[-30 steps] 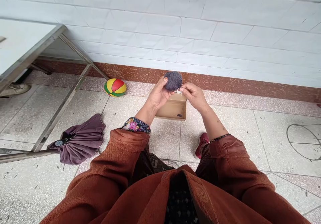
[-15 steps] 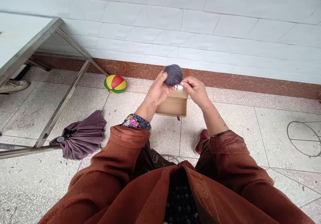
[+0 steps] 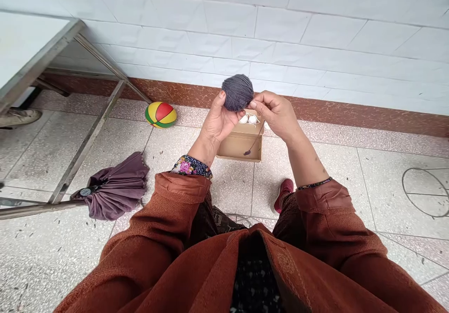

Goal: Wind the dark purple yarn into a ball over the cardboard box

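Observation:
A dark grey ball of yarn (image 3: 237, 92) is held up by my left hand (image 3: 216, 123), whose thumb and fingers grip its lower left side. Fingers of my right hand (image 3: 275, 115) are pinched together at the ball's lower right edge. A strand of grey yarn hangs below the right hand, with a small dark tuft (image 3: 247, 152) at its end. Behind and below the hands, an open cardboard box (image 3: 231, 147) lies on the floor. White objects (image 3: 251, 119) with loose thread ends sit in its far part, partly hidden by my left hand.
A yellow, red and green ball (image 3: 161, 115) lies near the wall. A folded purple umbrella (image 3: 117, 186) rests beside the metal table frame (image 3: 89, 142) on the left. A wire ring (image 3: 426, 192) lies on the floor at right. A shoe (image 3: 19, 117) shows under the table.
Both hands and the yarn ball have risen slightly, the ball also shifting left. The white objects and the hanging strand now show more clearly.

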The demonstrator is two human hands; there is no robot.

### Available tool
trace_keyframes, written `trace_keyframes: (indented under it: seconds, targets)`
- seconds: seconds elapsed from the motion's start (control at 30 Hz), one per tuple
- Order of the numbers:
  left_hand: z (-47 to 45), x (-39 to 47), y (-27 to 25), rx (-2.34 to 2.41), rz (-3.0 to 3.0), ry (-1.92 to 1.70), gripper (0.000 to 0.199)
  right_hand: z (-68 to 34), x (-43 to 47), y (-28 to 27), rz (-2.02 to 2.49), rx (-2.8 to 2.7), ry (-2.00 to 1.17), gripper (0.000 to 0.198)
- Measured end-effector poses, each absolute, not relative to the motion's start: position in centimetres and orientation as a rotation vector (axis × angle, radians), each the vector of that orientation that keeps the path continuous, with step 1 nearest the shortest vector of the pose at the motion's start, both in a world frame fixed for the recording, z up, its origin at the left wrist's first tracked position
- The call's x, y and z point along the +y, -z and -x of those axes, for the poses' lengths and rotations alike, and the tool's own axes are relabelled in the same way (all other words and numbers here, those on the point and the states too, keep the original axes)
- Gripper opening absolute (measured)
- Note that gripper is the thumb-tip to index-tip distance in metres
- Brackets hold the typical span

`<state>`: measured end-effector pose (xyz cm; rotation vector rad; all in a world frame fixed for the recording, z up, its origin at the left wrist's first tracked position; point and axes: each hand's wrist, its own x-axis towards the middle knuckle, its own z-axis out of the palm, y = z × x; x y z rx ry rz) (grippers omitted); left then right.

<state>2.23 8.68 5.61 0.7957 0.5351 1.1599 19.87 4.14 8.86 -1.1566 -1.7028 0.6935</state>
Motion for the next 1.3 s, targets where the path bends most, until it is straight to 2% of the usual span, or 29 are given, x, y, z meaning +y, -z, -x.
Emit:
trace_keyframes:
  seconds: [0.23,0.63,1.13,1.3]
  targets:
    - [-2.1,8.8,-5.8,0.557,-0.776,-1.181,0.053,-19.7,4.8,-8.7,1.169,-1.696,-0.674,0.043]
    - [-3.0,8.4,-5.8,0.511,-0.693,-1.199,0.062,-20.1,4.4,-8.8,1.188,-1.663,-0.675,0.030]
    - [-3.1,8.4,-5.8,0.556,-0.831,-1.166,0.059,-20.4,4.5,-8.8,1.205,-1.677,-0.652,0.040]
    - [-3.1,8.8,-6.1,0.579,-0.886,-1.153,0.064,-20.4,4.7,-8.9,1.192,-1.655,-0.651,0.036]
